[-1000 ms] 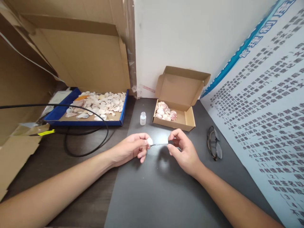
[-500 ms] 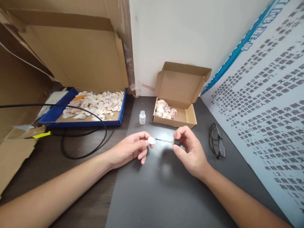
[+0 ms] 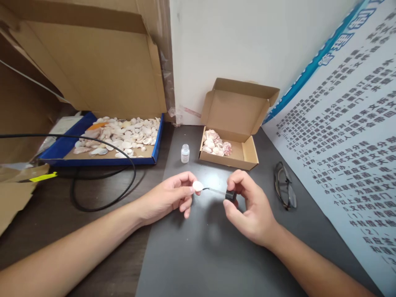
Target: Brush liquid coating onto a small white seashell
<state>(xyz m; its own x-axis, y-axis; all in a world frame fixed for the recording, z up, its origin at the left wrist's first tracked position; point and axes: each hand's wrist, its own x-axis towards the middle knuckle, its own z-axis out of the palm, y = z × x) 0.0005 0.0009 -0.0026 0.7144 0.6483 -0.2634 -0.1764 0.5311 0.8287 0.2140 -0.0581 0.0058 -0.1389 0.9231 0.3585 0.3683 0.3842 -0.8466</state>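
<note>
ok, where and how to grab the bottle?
Bottle: probably pinch the body, below the narrower neck, coming from the left. It stands upright, looks uncapped, and the small box is to its right, the left hand just nearer.

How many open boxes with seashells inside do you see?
2. A large blue-sided cardboard box sits at the left; a small brown cardboard box sits to its right, beyond the bare right hand. Others might be hidden.
</note>
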